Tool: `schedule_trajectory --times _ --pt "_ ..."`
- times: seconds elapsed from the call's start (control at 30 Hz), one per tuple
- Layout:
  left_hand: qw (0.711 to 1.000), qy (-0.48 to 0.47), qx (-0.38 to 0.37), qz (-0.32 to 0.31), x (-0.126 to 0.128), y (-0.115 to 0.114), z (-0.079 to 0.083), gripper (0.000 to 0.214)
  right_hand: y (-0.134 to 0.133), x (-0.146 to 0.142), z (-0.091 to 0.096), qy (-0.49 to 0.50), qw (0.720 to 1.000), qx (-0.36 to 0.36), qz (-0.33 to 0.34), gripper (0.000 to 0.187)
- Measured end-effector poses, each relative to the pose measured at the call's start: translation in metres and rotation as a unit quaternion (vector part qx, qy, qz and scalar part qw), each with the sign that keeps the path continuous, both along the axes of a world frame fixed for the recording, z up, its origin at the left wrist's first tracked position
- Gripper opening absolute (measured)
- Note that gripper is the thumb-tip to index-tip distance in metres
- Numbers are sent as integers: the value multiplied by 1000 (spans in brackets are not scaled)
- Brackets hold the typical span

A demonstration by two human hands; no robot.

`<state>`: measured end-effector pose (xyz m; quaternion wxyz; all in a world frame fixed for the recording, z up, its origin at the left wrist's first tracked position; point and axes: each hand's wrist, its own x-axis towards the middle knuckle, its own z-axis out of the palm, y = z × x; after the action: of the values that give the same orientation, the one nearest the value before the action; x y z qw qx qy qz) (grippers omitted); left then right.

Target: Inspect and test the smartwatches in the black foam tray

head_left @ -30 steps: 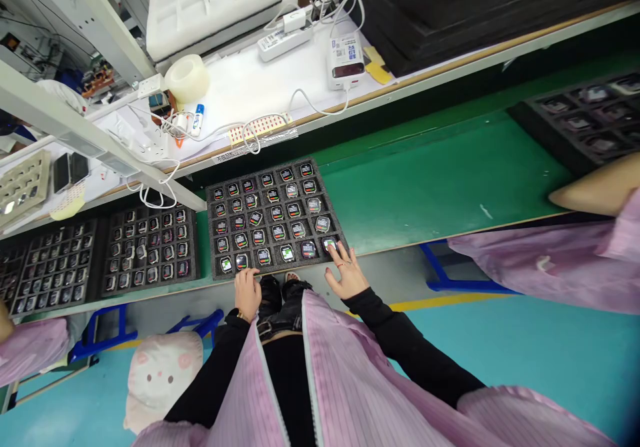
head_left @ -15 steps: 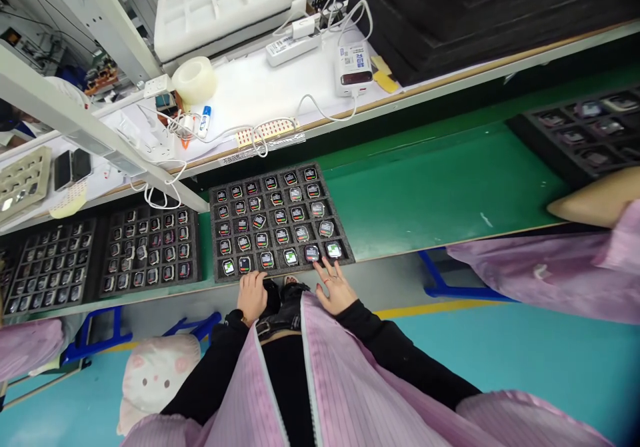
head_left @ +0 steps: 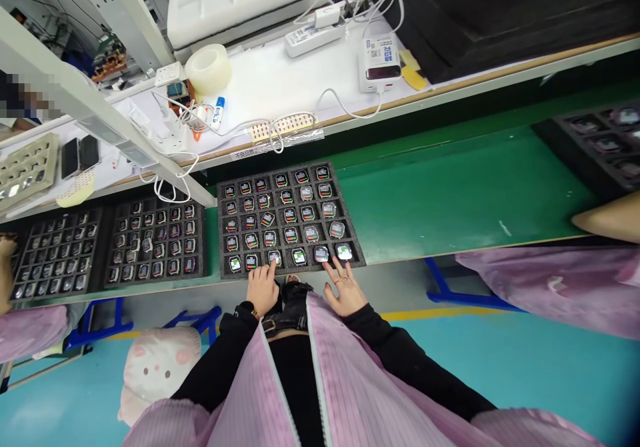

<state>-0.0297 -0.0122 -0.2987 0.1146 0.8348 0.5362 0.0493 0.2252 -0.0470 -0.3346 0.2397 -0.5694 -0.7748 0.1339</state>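
A black foam tray (head_left: 223,202) of several small lit-screen devices lies on the green belt (head_left: 450,187) in front of me. My left hand (head_left: 262,287) rests at the tray's near edge, its index finger stretched out onto a device (head_left: 274,258) in the nearest row while the other fingers curl. My right hand (head_left: 344,288) is at the near edge too, fingers spread and flat, fingertips close to the devices (head_left: 321,254) at the right of that row. Neither hand holds anything.
Two more black trays (head_left: 155,244) of devices lie to the left on the belt, another tray (head_left: 600,147) at far right. Other people's pink sleeves (head_left: 550,287) and a forearm (head_left: 607,217) reach in at right; another hand shows at far left. The shelf behind carries tape, power strips and cables.
My right hand drew back from the tray's right corner device to the near edge. My left hand uncurled its index finger onto a device in the nearest row. The view shifted slightly.
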Motion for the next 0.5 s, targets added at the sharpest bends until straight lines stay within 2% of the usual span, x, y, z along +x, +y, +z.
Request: schedule_trajectory --times 0.37,0.5 --pt "999 -39 -2 -1 -9 0 -4 68 12 -7 4 8 1000 6 7 68" --pt "998 -52 14 42 -20 -3 -4 57 14 -10 4 15 999 29 12 65"
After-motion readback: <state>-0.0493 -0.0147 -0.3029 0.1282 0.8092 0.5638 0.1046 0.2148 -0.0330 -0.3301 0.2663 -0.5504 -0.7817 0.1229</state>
